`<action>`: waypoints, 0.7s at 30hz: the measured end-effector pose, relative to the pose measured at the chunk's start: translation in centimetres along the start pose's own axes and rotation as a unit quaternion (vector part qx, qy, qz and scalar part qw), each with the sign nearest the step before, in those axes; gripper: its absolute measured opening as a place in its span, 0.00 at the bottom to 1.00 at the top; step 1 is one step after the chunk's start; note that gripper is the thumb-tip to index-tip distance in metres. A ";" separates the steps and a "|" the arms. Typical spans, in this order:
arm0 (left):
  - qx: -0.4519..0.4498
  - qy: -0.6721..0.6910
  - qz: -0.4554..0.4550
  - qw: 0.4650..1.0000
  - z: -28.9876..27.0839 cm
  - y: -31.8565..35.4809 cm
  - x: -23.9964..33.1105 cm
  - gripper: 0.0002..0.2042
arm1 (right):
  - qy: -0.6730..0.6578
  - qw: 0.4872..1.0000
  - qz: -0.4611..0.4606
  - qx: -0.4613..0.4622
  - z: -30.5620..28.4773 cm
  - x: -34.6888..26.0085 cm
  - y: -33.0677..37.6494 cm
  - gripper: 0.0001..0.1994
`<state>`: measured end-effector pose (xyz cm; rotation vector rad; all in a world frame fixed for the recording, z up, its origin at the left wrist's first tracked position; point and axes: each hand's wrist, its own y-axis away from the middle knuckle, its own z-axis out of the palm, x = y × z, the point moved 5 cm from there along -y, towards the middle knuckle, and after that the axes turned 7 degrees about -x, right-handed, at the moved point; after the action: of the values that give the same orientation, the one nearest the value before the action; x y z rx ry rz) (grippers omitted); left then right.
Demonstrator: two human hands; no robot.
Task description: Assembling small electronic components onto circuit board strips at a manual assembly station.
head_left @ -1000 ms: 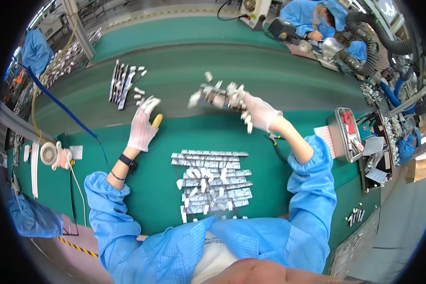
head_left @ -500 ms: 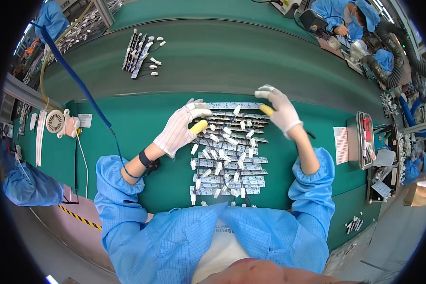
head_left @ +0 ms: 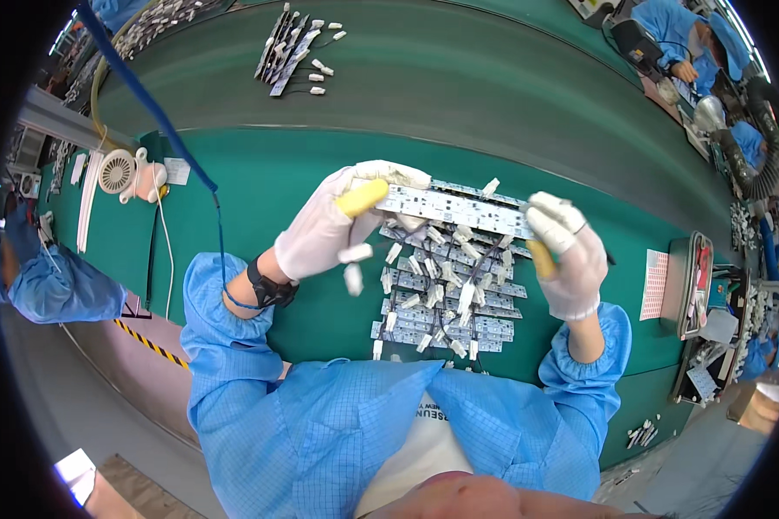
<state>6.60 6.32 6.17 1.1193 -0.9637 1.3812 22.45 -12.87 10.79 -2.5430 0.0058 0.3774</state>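
Note:
Both my hands wear white gloves with yellow thumb covers. My left hand [head_left: 327,221] is closed on the left end of a long, narrow circuit board strip [head_left: 455,210], its yellow thumb pressed on the near face. At the other end, my right hand [head_left: 569,258] grips the strip between fingers and thumb. Raised and tilted toward me, the strip covers part of the rows behind it. White plug connectors [head_left: 354,266] dangle blurred below my left hand. Rows of similar strips [head_left: 485,331] with dark wires and white connectors lie on the green mat [head_left: 320,333] beneath and nearer to me.
On the grey belt [head_left: 459,95] beyond the mat lies a pile of strips [head_left: 287,52]. A white fan [head_left: 118,173] stands at left, near a hanging blue cord [head_left: 147,99]. A metal tray [head_left: 687,285] sits at right. Co-workers in blue [head_left: 717,52] are farther off.
A strip has been lifted from the far rows and turned up between both hands. My hands have closed on its ends. The whole view has shifted somewhat.

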 end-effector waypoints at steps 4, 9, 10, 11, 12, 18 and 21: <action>0.045 -0.369 0.184 0.910 0.9 0.2 2.2 0.14 | -0.280 0.947 0.152 0.041 0.9 3.0 0.2 0.31; 0.009 -0.151 0.033 0.988 0.8 0.5 0.2 0.23 | -0.526 0.789 0.316 0.006 0.4 2.8 1.3 0.22; -0.001 -0.108 0.071 0.992 1.2 0.6 0.4 0.22 | -0.521 0.791 0.321 0.011 0.2 2.8 1.4 0.20; -0.008 -0.067 0.108 0.992 1.6 0.7 0.8 0.21 | -0.519 0.791 0.323 0.016 0.0 3.0 1.4 0.19; -0.014 -0.043 0.118 0.992 1.9 0.6 0.8 0.25 | -0.527 0.796 0.298 0.010 0.0 3.1 1.4 0.16; 0.046 -0.159 0.132 0.977 0.3 1.1 1.3 0.27 | -0.405 0.864 0.297 -0.033 -0.7 2.6 0.7 0.22; 0.066 -0.239 0.120 0.961 0.0 1.3 1.2 0.25 | -0.457 0.821 0.342 0.015 -0.8 2.4 0.7 0.22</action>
<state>5.35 6.45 7.42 1.5175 -1.4069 1.4103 24.95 -13.71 10.37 -1.9872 0.5590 1.8053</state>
